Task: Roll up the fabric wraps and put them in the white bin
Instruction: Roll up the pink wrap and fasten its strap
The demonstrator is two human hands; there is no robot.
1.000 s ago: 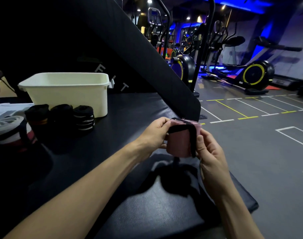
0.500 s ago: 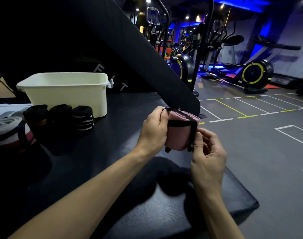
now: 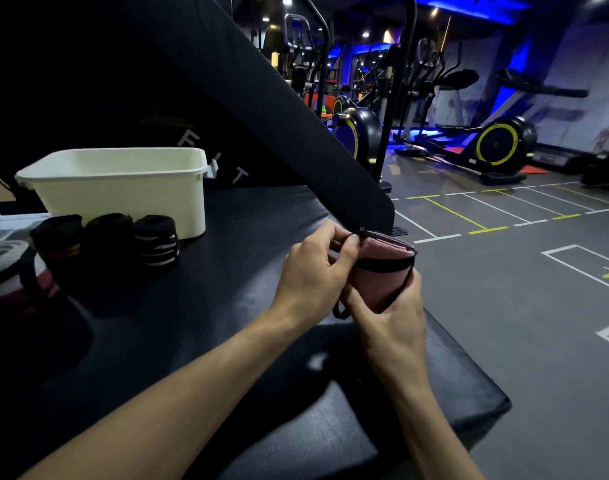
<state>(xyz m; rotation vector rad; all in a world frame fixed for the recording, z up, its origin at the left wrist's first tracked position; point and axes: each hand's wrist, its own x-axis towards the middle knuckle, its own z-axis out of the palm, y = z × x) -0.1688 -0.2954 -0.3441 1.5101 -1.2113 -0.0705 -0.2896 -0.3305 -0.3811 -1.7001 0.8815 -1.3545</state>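
Both hands hold a rolled pink fabric wrap point(image 3: 382, 271) with a black strap around it, above the right part of the black padded bench point(image 3: 227, 306). My left hand point(image 3: 313, 275) pinches the black strap at the roll's top left. My right hand point(image 3: 389, 313) cups the roll from below. The white bin point(image 3: 123, 188) stands at the back left of the bench. Three dark rolled wraps point(image 3: 105, 240) sit in a row in front of the bin. A white and red rolled wrap point(image 3: 9, 268) lies at the far left edge.
A slanted black padded panel point(image 3: 261, 98) rises behind the bench, close above my hands. To the right lies grey gym floor point(image 3: 521, 289) with white and yellow lines. Exercise bikes point(image 3: 497, 147) and other machines stand at the back.
My right hand has slid from the roll's right side to underneath it. My left hand has shifted to the top and pinches the strap. The roll has tilted to the right.
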